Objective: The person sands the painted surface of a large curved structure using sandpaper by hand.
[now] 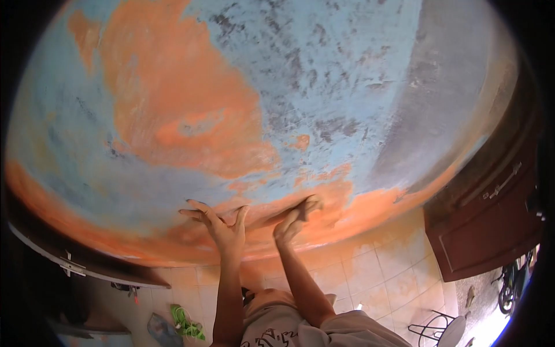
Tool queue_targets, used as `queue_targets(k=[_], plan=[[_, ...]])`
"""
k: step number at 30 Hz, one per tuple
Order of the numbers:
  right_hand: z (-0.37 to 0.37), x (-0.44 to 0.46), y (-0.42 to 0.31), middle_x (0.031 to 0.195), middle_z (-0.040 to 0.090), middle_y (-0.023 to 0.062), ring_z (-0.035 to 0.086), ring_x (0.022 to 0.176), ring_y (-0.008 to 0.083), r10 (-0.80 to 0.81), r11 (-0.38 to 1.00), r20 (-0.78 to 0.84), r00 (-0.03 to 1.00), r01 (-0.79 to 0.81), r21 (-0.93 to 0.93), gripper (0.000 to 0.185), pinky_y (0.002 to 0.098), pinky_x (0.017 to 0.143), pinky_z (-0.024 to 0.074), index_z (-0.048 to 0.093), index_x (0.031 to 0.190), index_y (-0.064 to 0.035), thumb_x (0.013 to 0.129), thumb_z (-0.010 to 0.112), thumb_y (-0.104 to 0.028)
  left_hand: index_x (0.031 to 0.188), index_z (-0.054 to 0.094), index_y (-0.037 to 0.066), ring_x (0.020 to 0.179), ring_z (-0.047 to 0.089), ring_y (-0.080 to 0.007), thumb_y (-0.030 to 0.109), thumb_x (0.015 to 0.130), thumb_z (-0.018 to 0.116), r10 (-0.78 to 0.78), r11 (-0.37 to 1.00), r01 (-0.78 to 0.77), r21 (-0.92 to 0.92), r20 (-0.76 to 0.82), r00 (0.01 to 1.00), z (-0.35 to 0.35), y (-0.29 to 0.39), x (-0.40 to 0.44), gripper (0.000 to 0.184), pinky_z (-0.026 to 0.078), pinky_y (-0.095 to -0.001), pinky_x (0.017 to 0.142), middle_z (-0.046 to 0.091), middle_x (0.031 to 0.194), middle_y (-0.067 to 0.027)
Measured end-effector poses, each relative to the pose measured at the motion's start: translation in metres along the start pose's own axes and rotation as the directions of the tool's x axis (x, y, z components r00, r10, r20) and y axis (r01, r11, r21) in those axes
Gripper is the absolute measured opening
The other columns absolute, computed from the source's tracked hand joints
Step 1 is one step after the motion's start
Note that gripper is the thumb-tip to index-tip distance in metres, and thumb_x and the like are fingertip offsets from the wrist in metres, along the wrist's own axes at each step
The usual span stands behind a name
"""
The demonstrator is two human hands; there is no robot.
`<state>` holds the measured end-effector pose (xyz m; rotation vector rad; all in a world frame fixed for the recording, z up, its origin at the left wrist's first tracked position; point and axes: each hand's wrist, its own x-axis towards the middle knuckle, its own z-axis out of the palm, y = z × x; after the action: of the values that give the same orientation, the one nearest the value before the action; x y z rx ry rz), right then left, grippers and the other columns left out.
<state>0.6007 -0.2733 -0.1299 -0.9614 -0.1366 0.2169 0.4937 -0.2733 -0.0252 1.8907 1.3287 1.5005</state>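
A large curved-looking surface (335, 69) with patches of blue, orange, grey and dark marks fills most of the view. My left hand (224, 228) is held up at its lower orange part, fingers spread and nothing in them. Beside it on the right, my right hand (290, 224) has its fingers bent around something small, pale and dark, close against the orange paint. What this is, I cannot make out. Both forearms reach up from the bottom of the view, over a light shirt with dark print.
A dark red door (480, 225) with a bolt stands at the right, near a motorbike (509, 289) and a round-topped stool (452, 332). Another bolt (72, 265) shows at lower left. A green bundle (186, 322) lies on the tiled floor (361, 277), which has orange stains.
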Motion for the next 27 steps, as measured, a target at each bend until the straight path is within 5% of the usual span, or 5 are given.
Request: queue_targets(k=[8, 14, 20, 23, 27], plan=[[-0.031, -0.061, 0.056, 0.151, 0.022, 0.0191, 0.02, 0.141, 0.0267, -0.37, 0.57, 0.562, 0.739, 0.659, -0.491, 0.06, 0.0366, 0.119, 0.0102, 0.009, 0.151, 0.0048, 0.101, 0.038, -0.01, 0.154, -0.01, 0.014, 0.143, -0.011, -0.0498, 0.024, 0.077, 0.082, 0.095, 0.995, -0.094, 0.033, -0.032, 0.995, 0.003, -0.006, 0.001, 0.12, 0.015, -0.0528, 0.115, -0.028, 0.149, -0.0335], [-0.016, 0.015, 0.005, 0.157, 0.013, 0.0243, 0.012, 0.147, 0.0294, 0.087, 0.983, 0.029, 0.996, -0.081, -0.167, 0.062, 0.041, 0.119, 0.0098, 0.015, 0.148, 0.0093, 0.102, 0.039, -0.025, 0.154, -0.009, 0.013, 0.144, -0.01, -0.0476, 0.021, 0.076, 0.083, -0.003, 0.995, 0.001, -0.095, -0.021, 1.0, 0.003, 0.003, -0.001, 0.12, 0.025, -0.045, 0.112, -0.028, 0.15, -0.0323], [-0.045, -0.039, 0.056, 0.156, 0.018, 0.0187, 0.017, 0.145, 0.0255, -0.37, 0.667, 0.503, 0.781, 0.6, -0.442, 0.064, 0.0324, 0.117, 0.0098, 0.013, 0.151, 0.0034, 0.101, 0.048, -0.016, 0.154, -0.008, 0.011, 0.145, -0.012, -0.0443, 0.017, 0.078, 0.081, 0.085, 0.996, -0.085, -0.004, -0.039, 0.996, 0.013, -0.019, -0.006, 0.117, 0.024, -0.0451, 0.112, -0.028, 0.151, -0.0311], [-0.024, 0.017, 0.017, 0.141, 0.036, 0.0287, 0.04, 0.125, 0.0307, 0.039, 0.994, 0.016, 0.999, -0.038, -0.099, 0.055, 0.0404, 0.112, 0.0254, 0.027, 0.146, 0.0081, 0.103, 0.038, -0.025, 0.154, -0.008, 0.011, 0.144, -0.014, -0.046, 0.019, 0.078, 0.081, 0.019, 0.998, -0.019, -0.054, -0.006, 1.0, 0.009, -0.006, -0.008, 0.117, 0.022, -0.0499, 0.112, -0.028, 0.151, -0.0317], [-0.01, -0.009, 0.022, 0.13, 0.045, 0.0207, 0.044, 0.11, 0.0248, -0.011, 0.985, 0.105, 0.994, 0.028, -0.169, 0.055, 0.039, 0.1, 0.0376, 0.027, 0.142, 0.0086, 0.104, 0.039, -0.03, 0.154, -0.008, 0.01, 0.144, -0.014, -0.0471, 0.021, 0.078, 0.081, 0.116, 0.99, -0.113, 0.083, -0.041, 0.992, 0.011, -0.011, -0.007, 0.117, 0.016, -0.0544, 0.114, -0.026, 0.151, -0.0332]])
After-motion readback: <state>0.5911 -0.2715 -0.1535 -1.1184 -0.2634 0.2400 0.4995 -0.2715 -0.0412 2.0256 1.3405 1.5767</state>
